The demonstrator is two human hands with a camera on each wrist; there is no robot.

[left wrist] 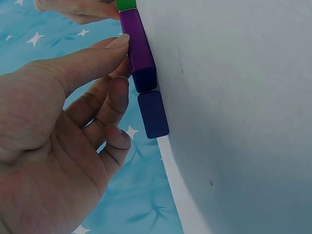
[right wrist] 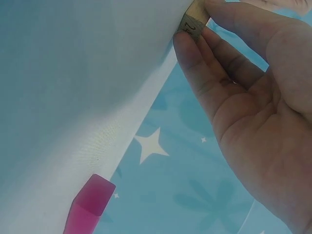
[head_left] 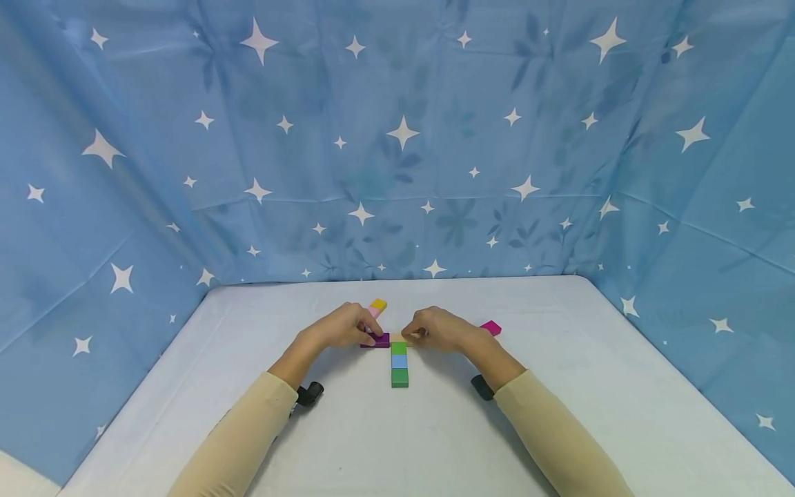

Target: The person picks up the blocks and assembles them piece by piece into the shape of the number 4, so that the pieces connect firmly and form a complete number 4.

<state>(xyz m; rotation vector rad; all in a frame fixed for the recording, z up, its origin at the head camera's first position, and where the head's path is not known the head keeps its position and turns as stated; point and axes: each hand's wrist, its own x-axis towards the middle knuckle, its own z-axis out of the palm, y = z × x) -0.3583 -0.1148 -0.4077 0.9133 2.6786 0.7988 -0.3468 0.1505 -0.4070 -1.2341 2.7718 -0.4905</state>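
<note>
My left hand pinches a purple block between thumb and fingers, with the block lying on the table. Touching its outer end is a dark violet-blue block. My right hand holds a plain wooden block by its outer end, where a handwritten mark shows; in the head view this block adjoins the purple one. From that junction a short column runs toward me: a light green block, a light blue block and a dark green block.
Behind my left hand lie a yellow block and a pink block. A magenta block sits beyond my right wrist. The white table ends at a blue star-patterned curtain. Black devices hang at both wrists.
</note>
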